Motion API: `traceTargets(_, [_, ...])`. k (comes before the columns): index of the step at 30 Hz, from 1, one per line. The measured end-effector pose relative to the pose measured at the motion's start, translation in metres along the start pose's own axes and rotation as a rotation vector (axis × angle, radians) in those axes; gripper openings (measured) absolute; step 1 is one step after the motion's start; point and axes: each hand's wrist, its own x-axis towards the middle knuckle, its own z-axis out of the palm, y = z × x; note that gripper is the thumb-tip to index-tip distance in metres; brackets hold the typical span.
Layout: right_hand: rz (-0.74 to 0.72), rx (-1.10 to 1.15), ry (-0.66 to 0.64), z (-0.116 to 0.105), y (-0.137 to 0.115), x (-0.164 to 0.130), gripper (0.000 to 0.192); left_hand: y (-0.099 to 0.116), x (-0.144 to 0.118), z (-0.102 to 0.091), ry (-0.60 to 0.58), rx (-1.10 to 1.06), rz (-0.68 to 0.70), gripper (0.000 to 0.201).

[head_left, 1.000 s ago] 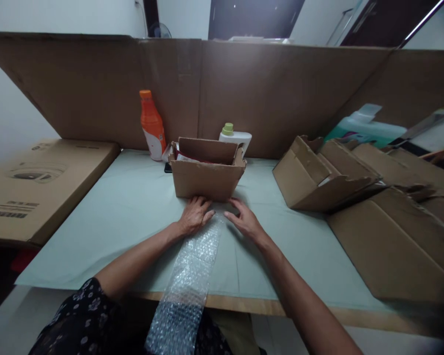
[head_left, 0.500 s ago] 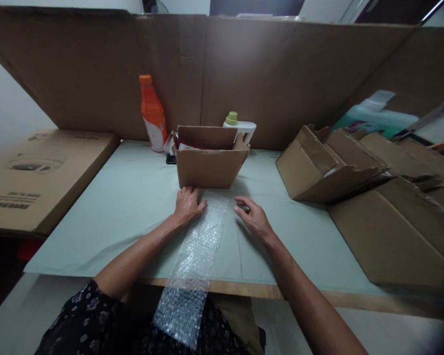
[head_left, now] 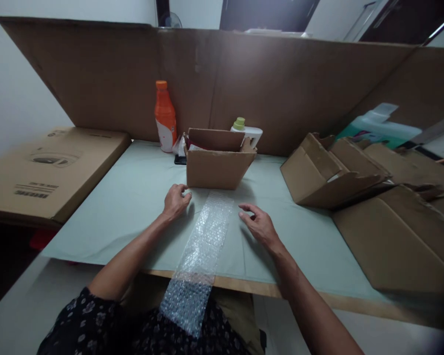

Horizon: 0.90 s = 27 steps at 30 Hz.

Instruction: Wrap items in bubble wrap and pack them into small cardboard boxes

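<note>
A long strip of clear bubble wrap (head_left: 207, 236) lies flat on the pale green table (head_left: 133, 207), running from just in front of a small open cardboard box (head_left: 218, 165) down over the near edge onto my lap. My left hand (head_left: 175, 201) hovers left of the strip's far end, fingers loosely curled, holding nothing. To the right of the strip is my right hand (head_left: 259, 226), fingers apart and empty. Neither hand touches the wrap.
An orange bottle (head_left: 165, 117) and a white bottle with a green cap (head_left: 246, 130) stand behind the box, against a tall cardboard wall (head_left: 281, 88). Folded cardboard boxes (head_left: 355, 172) pile up at the right. A flat printed carton (head_left: 52, 170) lies at the left.
Both hands have lifted off the far end of the bubble wrap and drawn apart, left hand leftward, right hand rightward and toward me. The strip now lies flat by itself.
</note>
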Motion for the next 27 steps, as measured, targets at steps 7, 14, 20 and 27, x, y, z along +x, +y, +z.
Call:
traceTargets(7, [-0.067, -0.071, 0.043, 0.017, 0.016, 0.066, 0.038, 0.011, 0.032, 0.003, 0.017, 0.011, -0.011, 0.017])
traceTargets(14, [-0.075, -0.158, 0.009, 0.026, 0.024, 0.086, 0.043, 0.014, 0.054, 0.005, -0.030, 0.046, 0.012, 0.024])
traceTargets(20, [-0.034, -0.342, 0.004, 0.024, 0.024, 0.048, 0.039, 0.011, -0.002, 0.007, -0.122, 0.119, 0.133, 0.019])
traceTargets(27, [-0.120, -0.486, -0.020, 0.061, -0.011, 0.035, 0.022, 0.016, -0.072, 0.015, -0.149, 0.195, 0.268, 0.009])
